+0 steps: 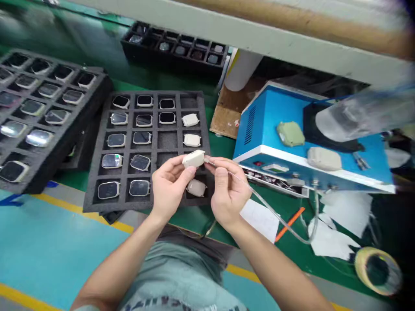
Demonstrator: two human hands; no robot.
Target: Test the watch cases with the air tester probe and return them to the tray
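Observation:
Between the fingers of my left hand [170, 183] is a cream watch case [193, 159], its side turned toward my right hand. My right hand [228, 185] pinches the tip end of a clear thin tube [266, 202], which touches or nearly touches the case's right edge. The tube loops down and runs back to a blue machine [285, 112] on the right. Below my hands lies a dark foam tray [126, 172] with several watch cases in its compartments; my hands hide part of its right side. One pale case [196, 188] sits just under the held one.
Another loaded foam tray [69, 115] is at left, and a black divided box [175, 51] at the back. On the blue machine rest a green case [291, 133] and a beige case [324, 158]. An orange cutter [290, 224], paper [260, 219] and a tape roll [378, 271] lie at right.

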